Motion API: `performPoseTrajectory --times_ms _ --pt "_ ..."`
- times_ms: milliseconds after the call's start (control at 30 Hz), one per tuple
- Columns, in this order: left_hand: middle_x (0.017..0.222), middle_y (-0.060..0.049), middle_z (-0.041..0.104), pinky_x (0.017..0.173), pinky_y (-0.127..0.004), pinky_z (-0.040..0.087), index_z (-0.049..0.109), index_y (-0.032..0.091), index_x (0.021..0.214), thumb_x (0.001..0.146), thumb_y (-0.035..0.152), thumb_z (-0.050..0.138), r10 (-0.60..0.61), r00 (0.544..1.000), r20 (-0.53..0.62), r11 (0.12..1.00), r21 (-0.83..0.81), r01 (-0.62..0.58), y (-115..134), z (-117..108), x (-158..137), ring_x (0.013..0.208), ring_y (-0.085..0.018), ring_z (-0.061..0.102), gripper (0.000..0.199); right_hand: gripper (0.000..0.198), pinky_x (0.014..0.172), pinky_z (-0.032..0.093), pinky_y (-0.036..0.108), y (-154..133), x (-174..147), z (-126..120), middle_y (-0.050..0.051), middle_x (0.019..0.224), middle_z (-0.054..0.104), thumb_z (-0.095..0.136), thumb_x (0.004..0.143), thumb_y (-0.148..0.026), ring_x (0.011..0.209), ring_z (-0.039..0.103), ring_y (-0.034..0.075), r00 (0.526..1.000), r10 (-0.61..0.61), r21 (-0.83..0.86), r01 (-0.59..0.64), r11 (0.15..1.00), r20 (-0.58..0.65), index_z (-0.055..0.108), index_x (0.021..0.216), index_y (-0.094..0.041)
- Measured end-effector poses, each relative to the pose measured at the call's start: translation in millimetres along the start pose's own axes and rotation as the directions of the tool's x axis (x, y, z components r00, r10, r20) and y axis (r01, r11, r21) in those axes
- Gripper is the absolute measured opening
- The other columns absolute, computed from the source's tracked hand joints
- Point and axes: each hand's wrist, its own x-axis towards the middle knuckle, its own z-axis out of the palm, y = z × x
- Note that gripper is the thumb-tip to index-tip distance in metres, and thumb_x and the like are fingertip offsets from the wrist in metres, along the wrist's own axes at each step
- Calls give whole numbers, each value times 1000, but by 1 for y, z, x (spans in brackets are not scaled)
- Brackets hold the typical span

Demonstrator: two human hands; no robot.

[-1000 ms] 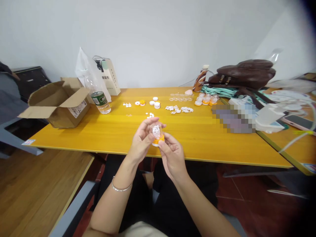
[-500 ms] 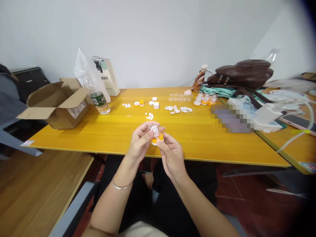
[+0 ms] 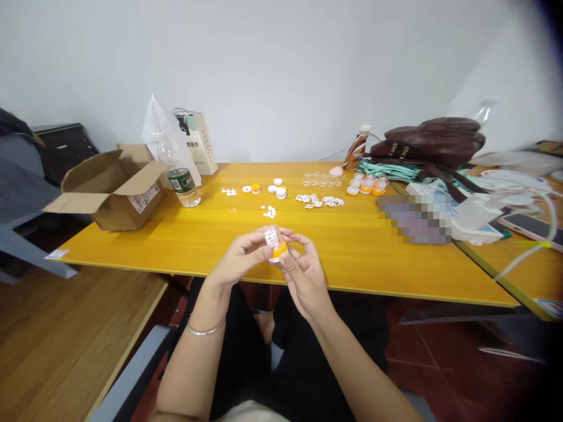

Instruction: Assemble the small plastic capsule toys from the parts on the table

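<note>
Between my hands, over the table's front edge, is a small capsule toy (image 3: pixel 277 246) with an orange and white base and a clear cover. A white patterned piece shows inside the cover. My left hand (image 3: pixel 246 253) is closed on its left side, thumb on the lower part. My right hand (image 3: pixel 303 266) grips the orange base from the right with thumb and fingers. Beyond the hands lie small white discs (image 3: pixel 270 212), white patterned pieces (image 3: pixel 333 201), white pegs (image 3: pixel 229 191), white and orange round caps (image 3: pixel 280 192) and clear round covers (image 3: pixel 323 181).
An open cardboard box (image 3: pixel 118 202) and a water bottle (image 3: pixel 182 184) stand at the left. Finished-looking orange-based capsules (image 3: pixel 366 185), a drink bottle (image 3: pixel 356 149) and a brown bag (image 3: pixel 431 140) are at the right. A white adapter (image 3: pixel 472 217) with cables lies near the table seam.
The toy has turned so its patterned piece and orange base face me more. My left thumb has slid down from the clear cover toward the base. The view has shifted slightly.
</note>
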Motion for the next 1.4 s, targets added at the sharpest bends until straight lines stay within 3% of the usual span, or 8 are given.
performPoseTrajectory --times_ms 167,300,633,733,933,1100,1267,1400 --pt "113 -11 61 74 -26 48 67 16 102 79 40 61 -1 997 -76 999 39 4 -1 5 -2 82 -16 61 34 24 67 50 28 6 -2 3 -2 85 64 59 81 -41 67 61 11 992 78 61 -84 995 100 50 97 -26" --pt "119 -11 56 47 -20 41 66 17 103 78 40 61 -54 989 -138 996 56 62 -7 11 -2 49 -3 47 34 17 64 45 23 7 -3 5 -3 75 60 59 82 -37 66 55 9 998 8 87 -13 996 57 52 85 -22" --pt "107 -12 61 68 -25 48 69 13 91 74 34 66 -10 963 -269 986 159 55 -15 18 -3 96 -23 56 26 21 75 43 28 18 -7 8 -2 86 59 64 77 -36 75 53 11 981 -139 -31 136 990 -137 49 85 -24" --pt "107 -10 61 64 -23 47 69 14 90 75 32 66 -24 963 -267 989 135 62 -14 20 -2 89 -19 58 24 19 73 43 27 17 -7 6 -2 87 59 63 77 -35 75 52 11 984 -100 22 104 994 -145 50 84 -24" --pt "109 -11 62 43 -17 42 68 14 95 76 36 64 -64 979 -195 997 33 71 -12 22 0 53 -6 52 29 13 62 42 24 12 -8 8 -2 77 55 60 80 -35 64 47 10 993 -29 170 48 984 -112 54 79 -23" --pt "109 -12 63 38 -16 41 69 14 95 76 38 64 -115 983 -141 993 -38 111 -11 19 -1 41 -2 48 31 9 60 42 23 11 -10 13 -1 82 55 58 82 -30 65 48 9 997 41 326 -17 945 -67 57 78 -22" --pt "107 -13 65 43 -16 44 69 14 98 75 40 65 -162 983 -88 979 -136 149 -10 14 -3 55 -10 59 35 11 60 43 27 7 -11 15 -1 78 55 57 81 -34 62 48 12 990 139 354 -134 926 13 59 86 -24" --pt "107 -14 65 49 -19 47 68 14 101 75 39 65 -142 986 -89 986 -106 132 -9 12 -5 70 -17 64 36 12 58 42 27 5 -12 16 0 79 56 56 82 -35 61 48 12 991 137 322 -131 938 5 60 88 -25"
